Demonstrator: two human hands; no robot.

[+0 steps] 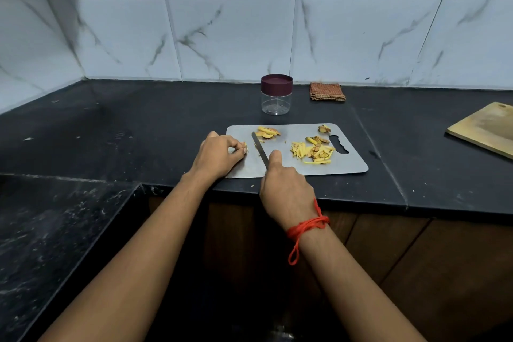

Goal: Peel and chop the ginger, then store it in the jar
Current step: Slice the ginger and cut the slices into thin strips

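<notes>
Black stone worktop [155,119], wide and mostly bare; we have free room left of and behind the board, with the drop-off edge just under our wrists. Steel cutting board [347,164] lies flat near that edge, probably slick, so it may skate under sideways force. Jar [276,94] stands behind the board, lid on, light and likely to tip. Knife [259,149] is in our right hand [286,192], fingers wrapped tight round the handle, blade tip on the board. Left hand [215,155] has fingers curled, pinching a small ginger piece [245,147] at the board's left edge. It looks firm, wet and slippery, so grip it by the sides. Cut strips [312,151] are piled right, slices [266,132] at the back: light, loose and easily scattered.
</notes>
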